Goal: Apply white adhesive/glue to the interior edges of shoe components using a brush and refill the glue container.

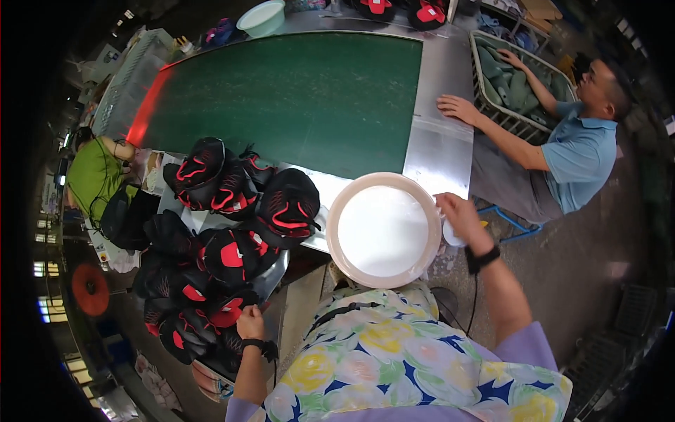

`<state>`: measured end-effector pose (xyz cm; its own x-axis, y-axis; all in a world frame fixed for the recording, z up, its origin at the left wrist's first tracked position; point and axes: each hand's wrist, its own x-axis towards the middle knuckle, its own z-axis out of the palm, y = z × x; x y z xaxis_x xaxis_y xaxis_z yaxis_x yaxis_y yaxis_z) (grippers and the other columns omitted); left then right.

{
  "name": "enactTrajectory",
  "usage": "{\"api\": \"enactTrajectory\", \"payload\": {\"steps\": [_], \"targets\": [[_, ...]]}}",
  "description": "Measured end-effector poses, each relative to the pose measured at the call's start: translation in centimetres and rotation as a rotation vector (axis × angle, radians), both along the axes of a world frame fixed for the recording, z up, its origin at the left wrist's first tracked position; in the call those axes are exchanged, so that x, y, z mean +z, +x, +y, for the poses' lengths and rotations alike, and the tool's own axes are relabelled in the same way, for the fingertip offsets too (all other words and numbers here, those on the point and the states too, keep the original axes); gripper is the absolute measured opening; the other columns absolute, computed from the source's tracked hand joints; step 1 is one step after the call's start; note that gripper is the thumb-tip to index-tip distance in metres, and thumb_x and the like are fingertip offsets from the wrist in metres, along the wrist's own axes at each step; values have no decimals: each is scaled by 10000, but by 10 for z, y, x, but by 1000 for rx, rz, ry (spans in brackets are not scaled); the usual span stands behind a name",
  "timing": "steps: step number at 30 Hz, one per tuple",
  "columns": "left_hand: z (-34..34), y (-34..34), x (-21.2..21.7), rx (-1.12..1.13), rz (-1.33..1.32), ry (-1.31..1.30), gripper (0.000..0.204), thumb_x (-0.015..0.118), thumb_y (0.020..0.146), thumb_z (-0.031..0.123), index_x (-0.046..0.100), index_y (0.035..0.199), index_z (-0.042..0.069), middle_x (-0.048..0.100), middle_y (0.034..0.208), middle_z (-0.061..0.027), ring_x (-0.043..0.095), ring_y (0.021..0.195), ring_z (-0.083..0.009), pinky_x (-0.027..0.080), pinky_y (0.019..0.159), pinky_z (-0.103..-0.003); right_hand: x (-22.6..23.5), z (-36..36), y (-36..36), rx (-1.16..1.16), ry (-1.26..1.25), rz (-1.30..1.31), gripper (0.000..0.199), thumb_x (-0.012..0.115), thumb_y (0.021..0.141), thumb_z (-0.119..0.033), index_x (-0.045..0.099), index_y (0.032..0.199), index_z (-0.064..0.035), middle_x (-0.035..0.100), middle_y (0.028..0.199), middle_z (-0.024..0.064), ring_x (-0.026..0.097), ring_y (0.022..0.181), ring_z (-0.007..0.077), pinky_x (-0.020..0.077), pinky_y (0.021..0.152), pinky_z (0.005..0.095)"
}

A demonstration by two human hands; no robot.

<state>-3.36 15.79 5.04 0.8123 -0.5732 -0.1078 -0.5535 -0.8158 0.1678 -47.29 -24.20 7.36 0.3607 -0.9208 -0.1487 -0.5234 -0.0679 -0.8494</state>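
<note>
Labels: pale marks on piled black-and-red shoe uppers (230,254), too small to read | Left hand (251,323): curled narrow at pile's near edge, grip unclear | Right hand (460,214): fingers bent by right rim of pale basin (333,228), hold unclear | Basin: just right of pile | Room: green belt (302,98) stretches beyond, metal bench (443,156) edging its right

Lilac sleeves (531,344); floral apron (404,337), yellow, pink, navy; black wristbands (482,259).
</note>
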Motion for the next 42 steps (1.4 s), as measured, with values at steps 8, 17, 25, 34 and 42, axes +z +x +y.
{"api": "enactTrajectory", "payload": {"steps": [8, 17, 25, 34, 42], "targets": [[-7, -1, -10, -19, -66, 58, 259, 575, 886, 299, 702, 857, 76, 671, 761, -206, 667, 735, -393, 522, 656, -474, -54, -138, 17, 299, -162, 266, 280, 605, 873, -248, 700, 917, 12, 685, 826, 206, 672, 755, 322, 525, 714, 387], [0, -4, -11, 49, -151, 67, 255, 566, 887, 292, 684, 827, 75, 668, 755, -205, 661, 711, -402, 519, 630, -492, -108, -140, 83, 349, 397, 91, 373, 749, 809, -418, 663, 684, -78, 534, 569, -18, 439, 504, 81, 300, 437, 261], [-11, -7, -8, 41, -181, 48, 219, 588, 852, 260, 646, 753, 74, 661, 728, -178, 658, 688, -373, 522, 620, -477, -136, -129, 66, 238, 344, 265, 537, 610, 905, -401, 668, 710, 96, 664, 669, 176, 585, 586, 225, 467, 598, 400], [-12, -11, 8, 71, -133, 74, 221, 579, 842, 278, 649, 771, 81, 678, 762, -163, 671, 712, -349, 535, 647, -463, -118, -131, 37, 422, 488, -137, 217, 624, 906, -164, 706, 865, 32, 671, 804, 28, 618, 732, 95, 509, 689, 252], [-6, -12, -4, 63, -173, 36, 259, 558, 854, 288, 667, 761, 73, 684, 743, -152, 677, 689, -322, 547, 634, -445, -130, -127, 26, 148, 587, -296, 135, 717, 805, -40, 700, 910, 43, 678, 794, 67, 654, 688, 155, 562, 644, 282]]}}
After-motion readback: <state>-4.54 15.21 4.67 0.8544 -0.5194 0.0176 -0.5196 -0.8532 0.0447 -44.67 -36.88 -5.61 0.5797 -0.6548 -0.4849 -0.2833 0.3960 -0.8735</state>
